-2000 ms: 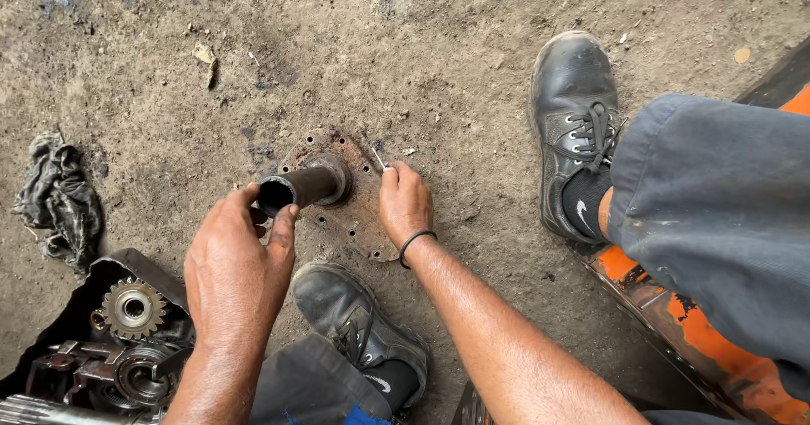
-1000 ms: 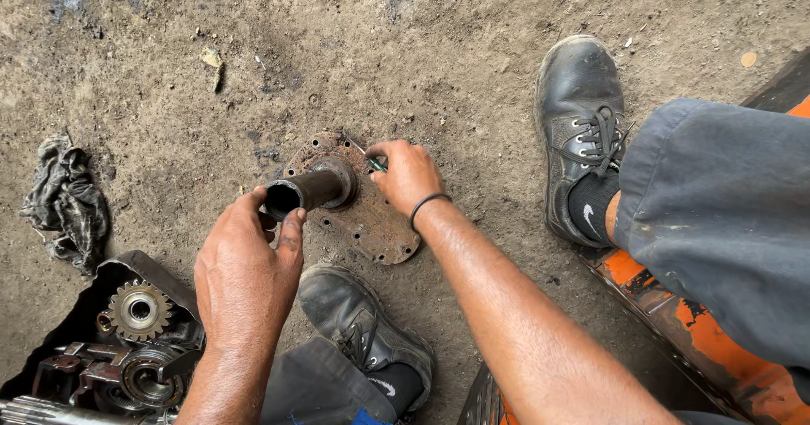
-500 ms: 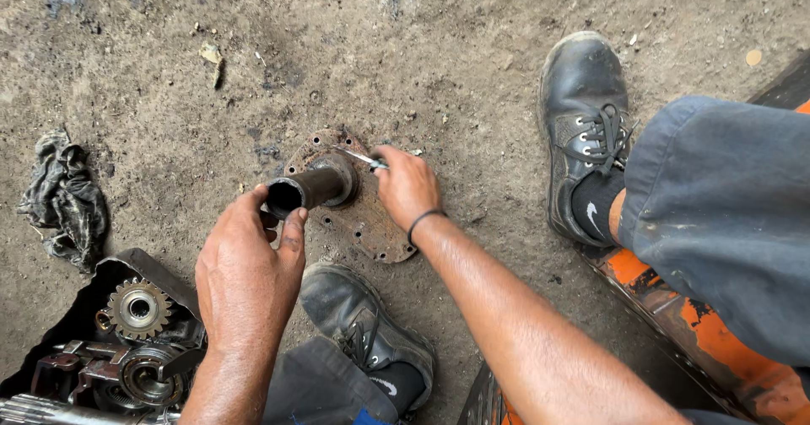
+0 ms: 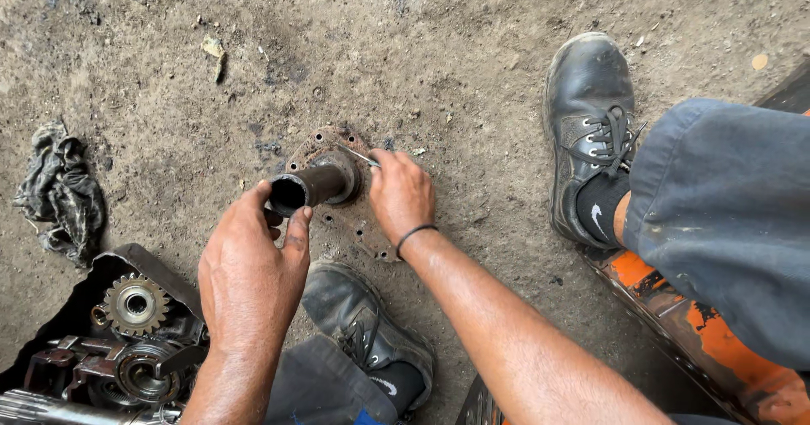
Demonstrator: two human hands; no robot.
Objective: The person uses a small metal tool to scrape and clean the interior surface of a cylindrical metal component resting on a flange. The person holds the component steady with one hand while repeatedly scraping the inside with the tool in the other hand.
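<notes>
A bare dirt floor point(image 4: 472, 45), stained and strewn with small stones, fills the view. At the centre a rusty flanged plate point(image 4: 337, 210) with bolt holes lies flat on the floor, and a short dark pipe point(image 4: 308, 187) projects from its middle toward 8 o'clock.

The left hand point(image 4: 253, 265) is seen at 7 o'clock of the plate, its fingers curled about the open end of the pipe, with thumb and forefinger touching the rim. The right hand point(image 4: 403, 193) rests at 3 o'clock of the pipe, closed on a thin metal tool point(image 4: 359, 155) whose tip is laid against the base of the pipe, at the joint with the plate. A dark band point(image 4: 415, 233) is worn on the right wrist.

A crumpled grey rag point(image 4: 59, 193) lies well apart at 9 o'clock. An open gear housing point(image 4: 118, 332), with a toothed gear point(image 4: 133, 304) exposed, sits at 7 o'clock, near the left forearm. One black shoe point(image 4: 591, 129) is planted at 3 o'clock, and a second black shoe point(image 4: 367, 336) is placed at 6 o'clock, just beside the plate. An orange painted metal part point(image 4: 717, 341) is partly covered by a grey trouser leg point(image 4: 726, 214) at 4 o'clock.
</notes>
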